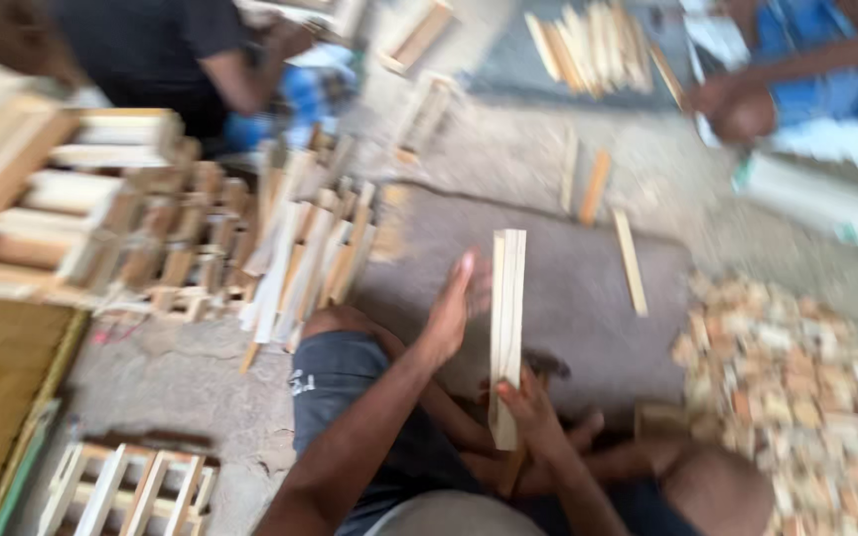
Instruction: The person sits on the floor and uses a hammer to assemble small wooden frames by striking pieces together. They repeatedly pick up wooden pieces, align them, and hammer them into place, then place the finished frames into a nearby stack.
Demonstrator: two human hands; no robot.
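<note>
Concrete floor [548, 288], grey and gritty, under everything. To the left, a big stack of finished slatted wooden frames [101, 208], with a leaning bundle of loose slats [305, 263] at its near edge; to the right, a heap of small offcut blocks [796, 387]. Further up, two other people at their own work (a dark-shirted one at top left, a blue-clad one at top right).

At centre, a thin bundle of pale slats [506, 333], held upright, long axis running away from the body, lower end down between the knees. Right hand [533, 417] pinching that lower end, fingers wrapped round it, clearly the nearer of the two. Left hand [449, 308] spread flat, fingers extended, just beside the upper left face of the bundle; touching or a hair apart, too blurred to tell.
</note>
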